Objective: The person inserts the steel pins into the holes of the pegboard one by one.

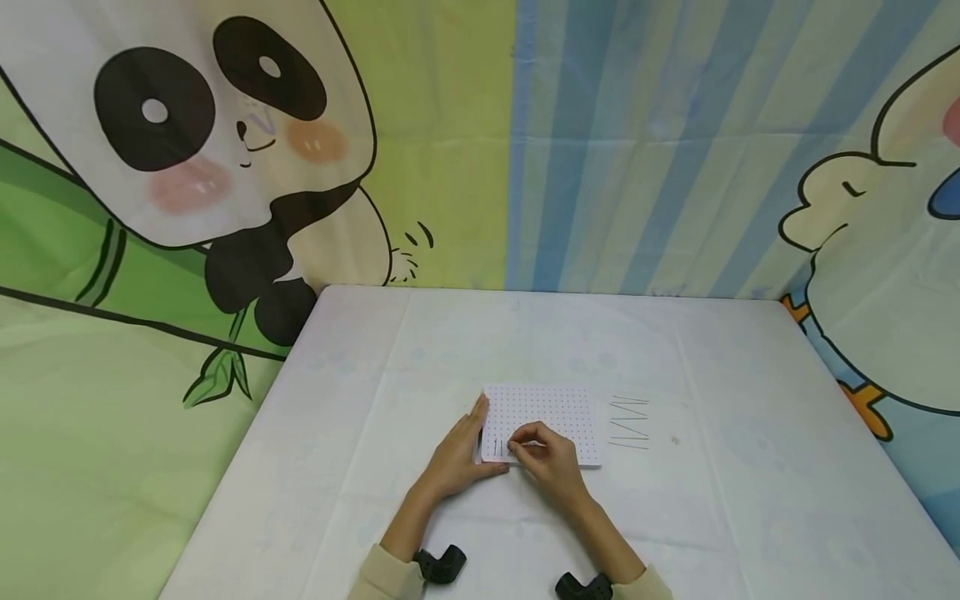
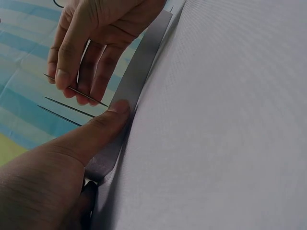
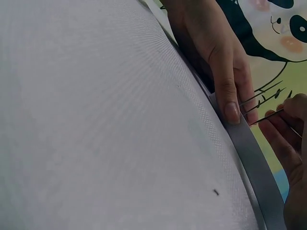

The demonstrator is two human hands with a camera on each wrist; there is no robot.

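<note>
A white board with a grid of small holes lies flat on the table. My left hand grips its near left corner, thumb along the front edge and fingers up the left side. Between thumb and fingertips, my right hand pinches a thin metal needle, its lower end at the board near the front edge. Two similar needles stand upright in the board, left of the pinched one. Whether the pinched needle's tip is inside a hole cannot be told.
Several loose needles lie in a column on the white tablecloth, just right of the board. Each wrist carries a black device. Cartoon-printed curtains hang behind and beside the table.
</note>
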